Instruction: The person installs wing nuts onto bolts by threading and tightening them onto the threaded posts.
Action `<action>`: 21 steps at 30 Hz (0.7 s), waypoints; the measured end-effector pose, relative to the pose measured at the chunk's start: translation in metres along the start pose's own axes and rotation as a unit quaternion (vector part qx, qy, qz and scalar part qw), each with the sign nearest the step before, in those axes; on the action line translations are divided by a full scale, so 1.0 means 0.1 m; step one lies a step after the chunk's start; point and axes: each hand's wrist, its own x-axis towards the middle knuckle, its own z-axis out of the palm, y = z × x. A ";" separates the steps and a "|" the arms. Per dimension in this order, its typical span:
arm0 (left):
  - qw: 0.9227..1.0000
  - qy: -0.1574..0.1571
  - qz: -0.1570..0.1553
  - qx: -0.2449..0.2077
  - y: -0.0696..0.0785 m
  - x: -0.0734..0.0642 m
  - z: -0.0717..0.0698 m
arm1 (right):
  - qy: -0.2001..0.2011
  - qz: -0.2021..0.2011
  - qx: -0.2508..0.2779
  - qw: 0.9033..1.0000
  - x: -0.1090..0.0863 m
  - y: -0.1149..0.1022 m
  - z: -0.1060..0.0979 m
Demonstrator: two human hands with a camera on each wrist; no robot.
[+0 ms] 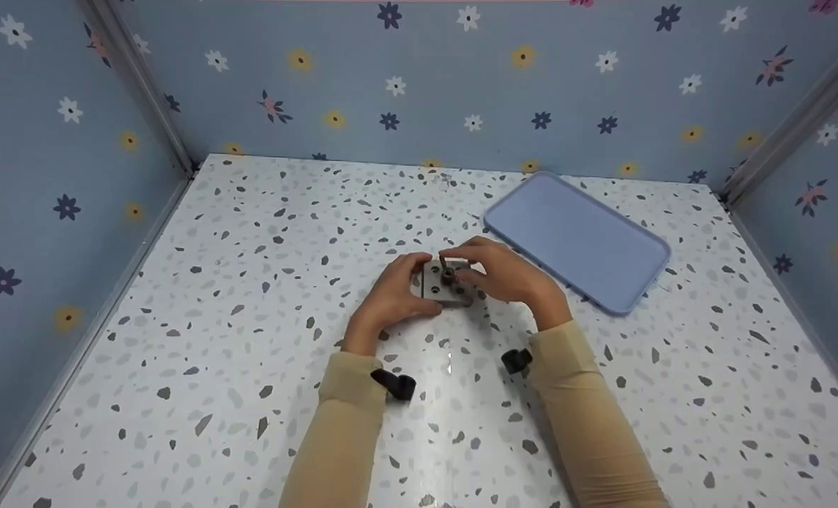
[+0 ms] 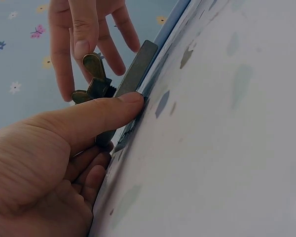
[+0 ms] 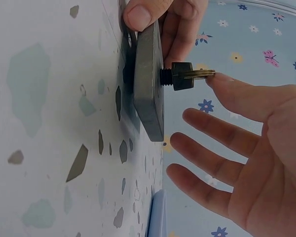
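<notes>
left hand (image 1: pixel 392 291) is grasping the plate (image 1: pixel 446 293) by opposite edges, around mid-table (image 1: pixel 264 296). right hand (image 1: pixel 498 269) is spreading loosely, fingers mostly straight, thumb touching the screw (image 3: pixel 182 76). plate is looking metallic, grey, blocky, with round holes. screw is standing in its face, dark, threaded, brassy-winged. blue tray (image 1: pixel 581 240), rimmed, round-cornered, is lying behind the right hand. speckled table is stretching widely leftward.
</notes>
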 end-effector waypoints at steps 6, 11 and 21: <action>1.000 0.001 -0.005 -0.004 -0.01 0.00 0.00 | 0.000 0.004 -0.002 1.000 0.00 0.00 0.00; 1.000 0.002 -0.006 -0.006 -0.01 0.01 0.00 | 0.001 0.006 0.003 1.000 0.00 0.00 -0.02; 1.000 0.002 -0.012 -0.006 0.01 0.00 0.00 | -0.003 0.025 0.002 1.000 -0.01 0.01 -0.02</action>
